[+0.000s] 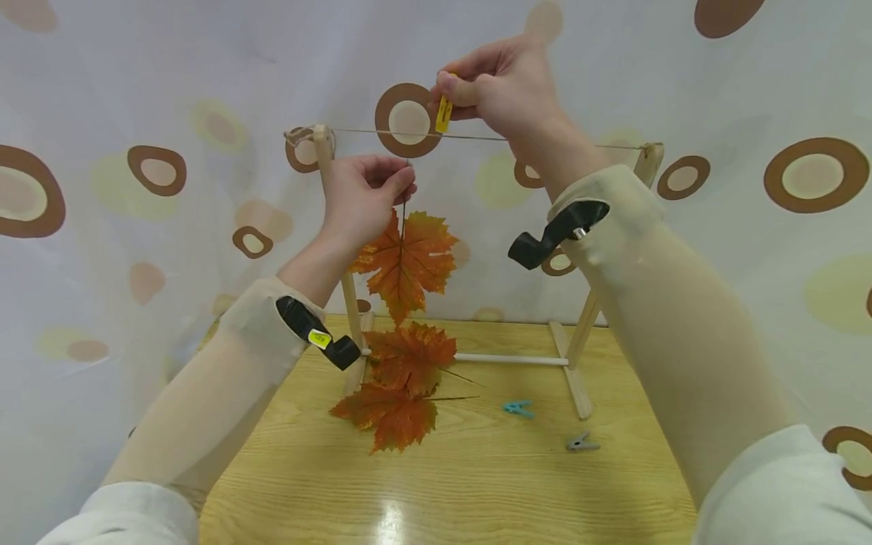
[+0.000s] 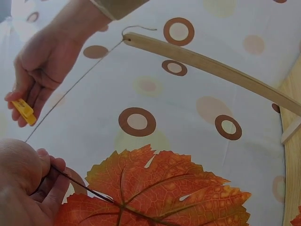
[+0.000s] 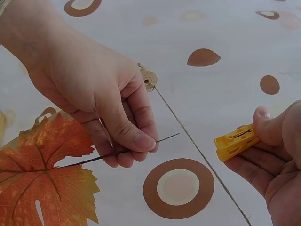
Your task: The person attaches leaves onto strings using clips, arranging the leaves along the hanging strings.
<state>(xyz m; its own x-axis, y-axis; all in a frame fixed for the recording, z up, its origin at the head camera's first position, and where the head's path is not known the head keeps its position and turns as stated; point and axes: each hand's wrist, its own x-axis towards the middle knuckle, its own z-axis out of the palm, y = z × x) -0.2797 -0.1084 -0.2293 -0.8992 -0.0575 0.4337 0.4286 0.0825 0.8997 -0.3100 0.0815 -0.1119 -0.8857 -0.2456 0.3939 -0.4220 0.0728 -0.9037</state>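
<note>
My left hand [image 1: 371, 193] pinches the dark stem of an orange maple leaf [image 1: 407, 261], which hangs below the fingers. In the right wrist view the stem's thin end [image 3: 168, 137] sticks out past the fingertips, close to a taut string [image 3: 197, 146]. Between thumb and fingers my right hand [image 1: 507, 87] holds a yellow clothespin [image 1: 445, 106], its tip pointing down right by the string. The string is tied between the two posts of a wooden frame [image 1: 650, 160], and the left hand is just below it.
Two more orange leaves [image 1: 412, 356] [image 1: 391, 416] lie overlapping on the wooden table [image 1: 327, 484] at the frame's left foot. A blue clothespin [image 1: 518, 409] and a grey clothespin [image 1: 582, 442] lie to the right. A white rod [image 1: 511, 359] joins the frame's feet. Behind hangs a patterned cloth [image 1: 736, 250].
</note>
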